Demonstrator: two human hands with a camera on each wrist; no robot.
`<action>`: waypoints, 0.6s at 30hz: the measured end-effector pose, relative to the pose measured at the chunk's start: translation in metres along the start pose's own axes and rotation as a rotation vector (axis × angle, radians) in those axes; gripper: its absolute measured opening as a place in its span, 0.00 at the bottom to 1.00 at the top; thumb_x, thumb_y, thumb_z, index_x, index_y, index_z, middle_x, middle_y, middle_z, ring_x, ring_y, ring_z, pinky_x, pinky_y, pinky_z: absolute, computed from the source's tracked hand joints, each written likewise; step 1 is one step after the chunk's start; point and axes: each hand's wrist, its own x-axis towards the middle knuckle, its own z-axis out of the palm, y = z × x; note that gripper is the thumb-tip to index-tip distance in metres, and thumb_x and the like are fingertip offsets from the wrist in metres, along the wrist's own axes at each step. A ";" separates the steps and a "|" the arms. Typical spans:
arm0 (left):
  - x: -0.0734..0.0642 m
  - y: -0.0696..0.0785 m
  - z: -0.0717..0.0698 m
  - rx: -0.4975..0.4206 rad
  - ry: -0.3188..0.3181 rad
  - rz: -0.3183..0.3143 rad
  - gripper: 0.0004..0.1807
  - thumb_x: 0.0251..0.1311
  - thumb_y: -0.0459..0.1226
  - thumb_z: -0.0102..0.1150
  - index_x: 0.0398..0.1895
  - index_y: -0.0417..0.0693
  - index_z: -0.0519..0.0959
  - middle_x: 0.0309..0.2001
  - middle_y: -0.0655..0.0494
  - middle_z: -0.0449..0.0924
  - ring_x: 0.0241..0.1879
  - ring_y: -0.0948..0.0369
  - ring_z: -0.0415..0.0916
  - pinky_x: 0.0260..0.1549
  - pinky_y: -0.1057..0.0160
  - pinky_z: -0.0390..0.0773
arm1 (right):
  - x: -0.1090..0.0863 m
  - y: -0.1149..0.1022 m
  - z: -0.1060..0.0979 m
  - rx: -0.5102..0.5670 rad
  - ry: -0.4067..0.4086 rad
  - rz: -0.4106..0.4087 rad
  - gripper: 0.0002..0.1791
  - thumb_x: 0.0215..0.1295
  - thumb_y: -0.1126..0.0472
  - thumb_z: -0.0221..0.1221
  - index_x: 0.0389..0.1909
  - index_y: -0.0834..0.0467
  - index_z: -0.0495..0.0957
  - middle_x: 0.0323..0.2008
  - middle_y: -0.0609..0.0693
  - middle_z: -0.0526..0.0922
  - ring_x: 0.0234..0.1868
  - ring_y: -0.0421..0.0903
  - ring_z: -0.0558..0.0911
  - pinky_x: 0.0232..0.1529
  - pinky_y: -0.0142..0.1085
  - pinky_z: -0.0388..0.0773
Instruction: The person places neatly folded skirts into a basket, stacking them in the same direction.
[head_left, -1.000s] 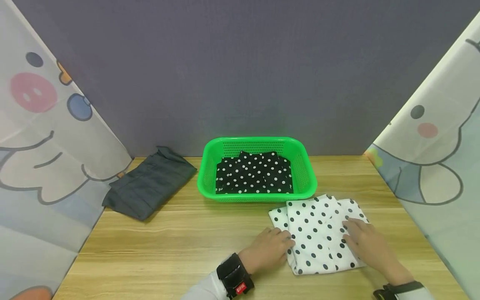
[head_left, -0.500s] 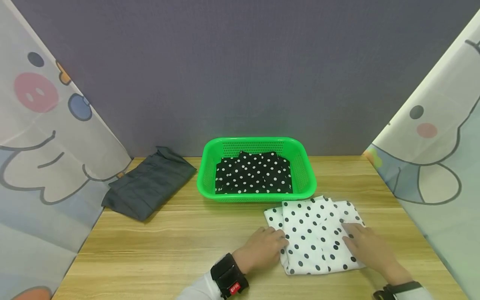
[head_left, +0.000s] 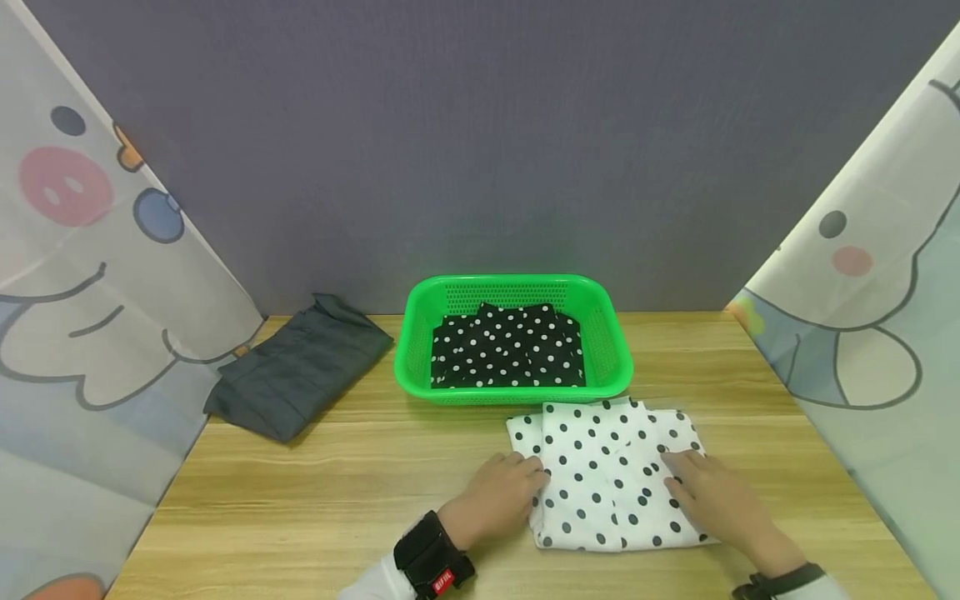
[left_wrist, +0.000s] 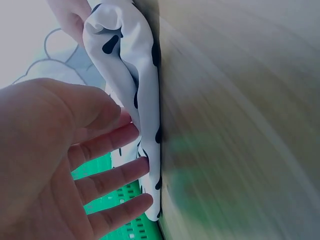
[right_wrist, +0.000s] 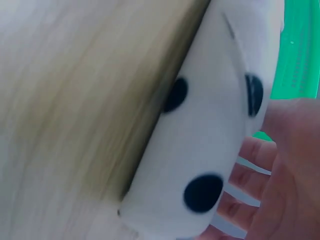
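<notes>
A folded white cloth with black dots (head_left: 592, 483) lies on the table in front of the basket, in the head view. My left hand (head_left: 498, 492) touches its left edge. In the left wrist view the fingers (left_wrist: 117, 175) of that hand reach out fairly straight, their tips against the cloth's folded layers (left_wrist: 142, 85). My right hand (head_left: 712, 500) rests on the cloth's right part. From the right wrist, the rounded right edge of the dotted cloth (right_wrist: 200, 135) shows close up, with the right hand (right_wrist: 280, 175) partly behind it.
A green perforated basket (head_left: 624, 358) holding black cloth with white dots (head_left: 510, 346) stands at the back middle of the wooden table (head_left: 322, 500). A folded dark grey cloth (head_left: 300, 367) lies at the left. A grey panel (head_left: 480, 150) rises behind the table.
Both hands and the white dotted cloth have slid to the left along the table, the left hand somewhat farther than the right. The basket and the grey cloth have stayed put.
</notes>
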 end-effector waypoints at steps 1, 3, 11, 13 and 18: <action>-0.002 -0.002 0.000 0.001 0.001 -0.006 0.14 0.56 0.38 0.54 0.46 0.54 0.78 0.44 0.63 0.75 0.41 0.64 0.71 0.42 0.68 0.72 | 0.000 -0.002 0.000 0.006 0.003 -0.005 0.19 0.57 0.56 0.60 0.48 0.60 0.77 0.43 0.58 0.79 0.44 0.58 0.79 0.43 0.52 0.76; -0.005 -0.004 0.000 0.004 0.011 -0.013 0.12 0.57 0.38 0.54 0.44 0.54 0.78 0.43 0.63 0.75 0.40 0.64 0.71 0.41 0.68 0.72 | 0.000 -0.005 0.001 0.023 0.011 -0.022 0.19 0.57 0.56 0.60 0.48 0.60 0.77 0.43 0.57 0.80 0.44 0.57 0.79 0.43 0.52 0.76; -0.016 -0.011 0.001 0.046 0.083 -0.032 0.06 0.60 0.41 0.52 0.37 0.54 0.77 0.31 0.63 0.71 0.29 0.66 0.66 0.29 0.72 0.66 | 0.000 -0.019 0.003 0.030 0.018 -0.053 0.20 0.57 0.55 0.60 0.49 0.59 0.77 0.42 0.55 0.80 0.42 0.54 0.80 0.41 0.48 0.78; -0.018 -0.012 0.001 0.063 0.090 -0.041 0.07 0.60 0.42 0.52 0.37 0.53 0.78 0.31 0.63 0.71 0.28 0.66 0.65 0.28 0.72 0.65 | 0.000 -0.022 0.003 0.033 0.012 -0.055 0.20 0.57 0.55 0.60 0.50 0.58 0.77 0.42 0.55 0.80 0.43 0.53 0.80 0.41 0.48 0.78; -0.025 -0.014 0.000 0.084 0.081 -0.072 0.10 0.59 0.45 0.55 0.39 0.52 0.79 0.33 0.62 0.73 0.30 0.65 0.66 0.29 0.71 0.66 | 0.001 -0.030 0.005 0.038 0.005 -0.068 0.21 0.57 0.54 0.60 0.51 0.57 0.77 0.44 0.54 0.80 0.44 0.53 0.80 0.43 0.48 0.78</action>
